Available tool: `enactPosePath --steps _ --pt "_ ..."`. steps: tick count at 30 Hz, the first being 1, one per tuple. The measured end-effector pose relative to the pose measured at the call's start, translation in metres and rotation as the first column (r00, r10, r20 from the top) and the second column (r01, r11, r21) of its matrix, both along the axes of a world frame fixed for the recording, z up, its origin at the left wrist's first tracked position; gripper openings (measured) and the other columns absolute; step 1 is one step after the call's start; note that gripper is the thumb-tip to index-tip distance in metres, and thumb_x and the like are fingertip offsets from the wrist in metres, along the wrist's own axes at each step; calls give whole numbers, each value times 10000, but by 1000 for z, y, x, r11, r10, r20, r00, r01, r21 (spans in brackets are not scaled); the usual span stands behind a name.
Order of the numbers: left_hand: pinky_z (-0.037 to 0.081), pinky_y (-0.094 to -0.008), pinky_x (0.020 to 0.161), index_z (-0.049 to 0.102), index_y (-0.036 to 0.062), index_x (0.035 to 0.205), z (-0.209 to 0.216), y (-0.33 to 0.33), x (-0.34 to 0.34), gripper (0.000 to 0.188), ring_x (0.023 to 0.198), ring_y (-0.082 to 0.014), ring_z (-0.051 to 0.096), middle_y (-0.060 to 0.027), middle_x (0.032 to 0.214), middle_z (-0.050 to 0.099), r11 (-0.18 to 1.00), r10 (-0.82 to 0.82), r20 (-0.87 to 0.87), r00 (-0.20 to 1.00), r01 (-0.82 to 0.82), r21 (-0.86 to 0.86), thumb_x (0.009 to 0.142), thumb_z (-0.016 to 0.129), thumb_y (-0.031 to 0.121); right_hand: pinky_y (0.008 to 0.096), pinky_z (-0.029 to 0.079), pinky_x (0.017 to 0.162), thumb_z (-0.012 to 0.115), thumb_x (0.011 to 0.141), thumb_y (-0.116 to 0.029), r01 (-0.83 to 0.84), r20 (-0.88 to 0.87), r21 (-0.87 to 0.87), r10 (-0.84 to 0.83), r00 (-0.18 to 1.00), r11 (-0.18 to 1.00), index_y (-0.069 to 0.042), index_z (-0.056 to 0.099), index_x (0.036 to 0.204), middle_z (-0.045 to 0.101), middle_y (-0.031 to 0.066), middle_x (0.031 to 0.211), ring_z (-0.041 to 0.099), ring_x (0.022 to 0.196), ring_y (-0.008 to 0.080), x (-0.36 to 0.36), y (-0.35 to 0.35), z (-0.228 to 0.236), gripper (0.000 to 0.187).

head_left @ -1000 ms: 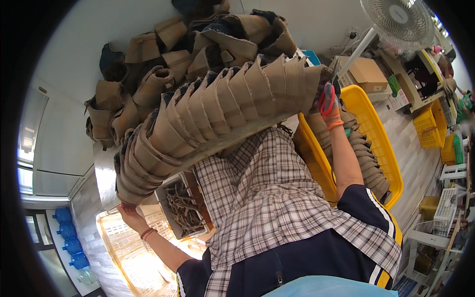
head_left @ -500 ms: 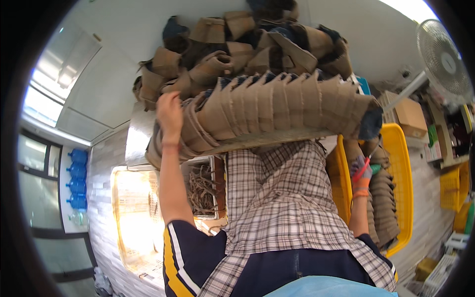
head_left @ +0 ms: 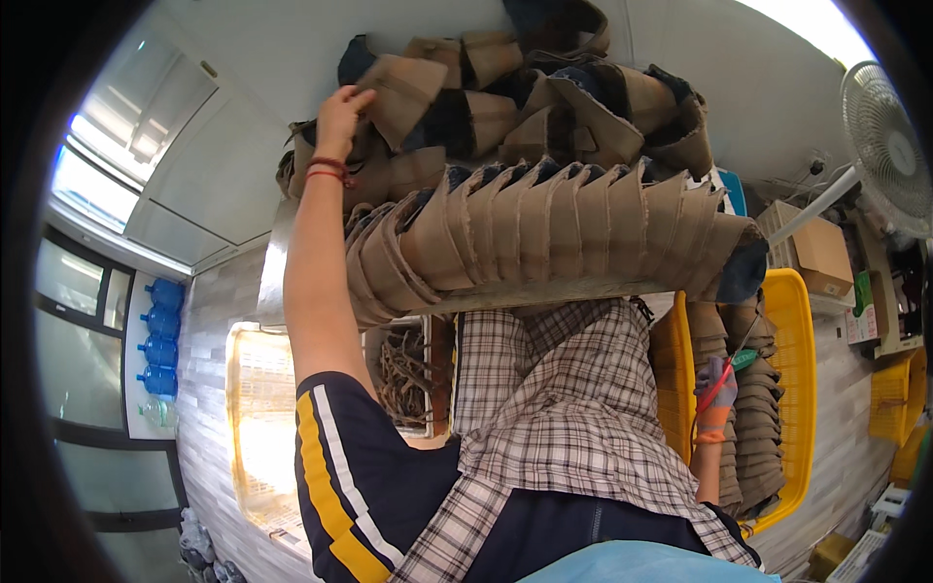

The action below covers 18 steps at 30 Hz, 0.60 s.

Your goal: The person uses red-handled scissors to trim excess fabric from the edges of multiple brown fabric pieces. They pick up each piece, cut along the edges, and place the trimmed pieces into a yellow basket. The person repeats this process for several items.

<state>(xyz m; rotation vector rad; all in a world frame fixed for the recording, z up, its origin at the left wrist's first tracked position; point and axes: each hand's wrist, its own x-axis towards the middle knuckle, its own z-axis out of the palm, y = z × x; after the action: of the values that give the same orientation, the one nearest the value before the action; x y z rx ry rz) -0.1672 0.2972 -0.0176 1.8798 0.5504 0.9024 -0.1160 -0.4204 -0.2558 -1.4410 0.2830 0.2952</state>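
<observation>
My left hand point(head_left: 340, 121) reaches to the back of the bench and pinches the edge of a brown fabric piece point(head_left: 408, 95) at the left of a heap. My right hand point(head_left: 717, 387), in a grey and orange glove, is low beside the yellow crate and closed around a red-handled tool point(head_left: 713, 385) that looks like scissors. A green part point(head_left: 744, 360) shows by its fingers. Between my arms, a long row of overlapping curved brown fabric pieces point(head_left: 544, 228), with frayed edges and dark blue undersides, lies across a narrow board point(head_left: 515, 296).
The yellow crate point(head_left: 802, 389) at right holds stacked brown pieces point(head_left: 758, 437). On the left are a pale basket point(head_left: 248, 428) and a box of brown strips point(head_left: 403, 369). A fan point(head_left: 884, 136) stands at far right near a cardboard box point(head_left: 821, 253). Blue water bottles point(head_left: 160, 350) line the left wall.
My left hand has left the row's left end, reached farther back and taken hold of a piece in the heap. My right hand stays low with the tool.
</observation>
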Motion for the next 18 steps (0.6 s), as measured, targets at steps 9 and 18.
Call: enactPosePath --steps 9,18 --pt "383 -458 1011 485 37 1249 6 -126 -147 354 1154 -274 516 -109 1227 567 583 -126 696 707 620 -525 934 514 195 201 397 612 684 808 -117 -468 556 -284 541 631 837 -10 494 1177 452 -37 861 427 662 68 -16 105 167 429" --pt "392 -396 1026 489 29 1260 -113 -266 -206 337 1165 -227 521 -102 1256 556 104 51 668 742 662 -743 959 464 178 339 474 673 740 674 -173 -26 376 -926 926 -22 376 -69 563 924 587 91 840 593 770 247 -26 190 254 324"
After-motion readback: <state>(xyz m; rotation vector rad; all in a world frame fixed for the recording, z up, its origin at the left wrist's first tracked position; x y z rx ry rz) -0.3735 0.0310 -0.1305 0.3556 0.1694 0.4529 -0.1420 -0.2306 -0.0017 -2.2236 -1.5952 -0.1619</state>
